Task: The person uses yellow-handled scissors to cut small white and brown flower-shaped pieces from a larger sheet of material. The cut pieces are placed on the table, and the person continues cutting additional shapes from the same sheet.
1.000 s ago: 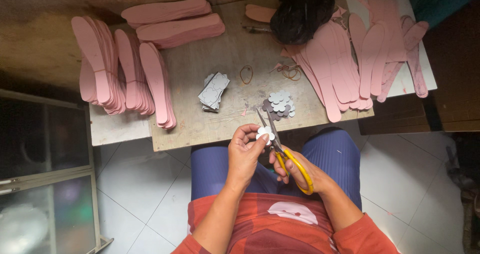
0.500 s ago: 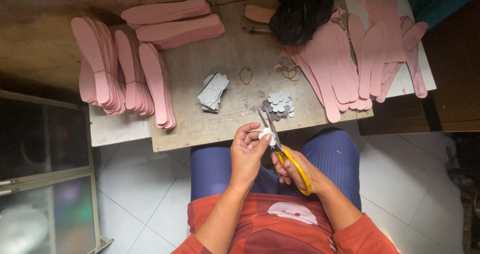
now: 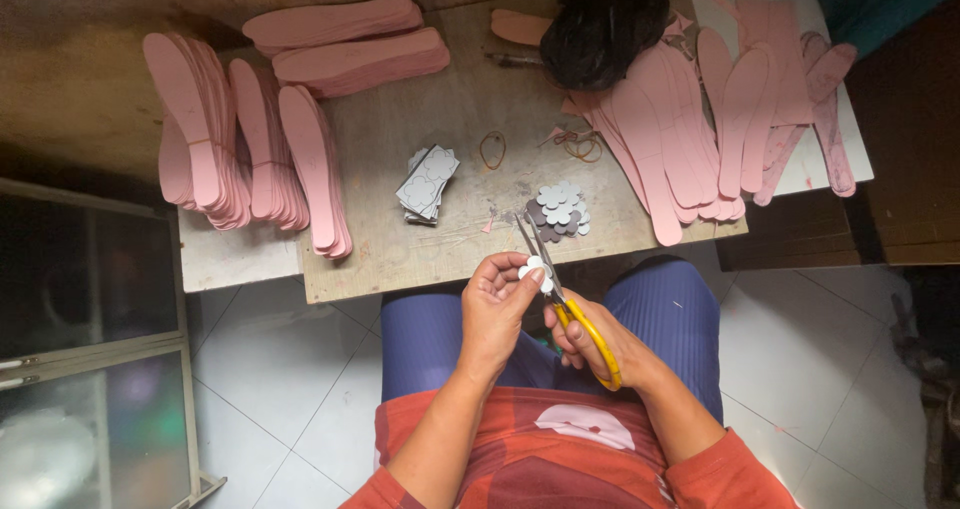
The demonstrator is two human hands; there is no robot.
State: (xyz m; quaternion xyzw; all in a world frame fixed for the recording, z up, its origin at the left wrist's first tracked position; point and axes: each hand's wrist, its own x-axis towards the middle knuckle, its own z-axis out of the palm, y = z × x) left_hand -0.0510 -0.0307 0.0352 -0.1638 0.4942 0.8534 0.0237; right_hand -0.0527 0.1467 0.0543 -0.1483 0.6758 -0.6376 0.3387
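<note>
The small white flower-shaped cutout (image 3: 535,269) is pinched in the left hand (image 3: 497,309), just off the wooden board's near edge (image 3: 420,269). The right hand (image 3: 600,341) grips yellow-handled scissors (image 3: 560,289), blades parted at the cutout. Finished cutouts (image 3: 558,209) lie just beyond.

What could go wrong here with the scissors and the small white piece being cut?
The left hand pinches the small white flower-shaped piece right against the blades of the yellow-handled scissors, so a fingertip might get nicked. Held over the lap, the piece could drop to the tiled floor.
</note>
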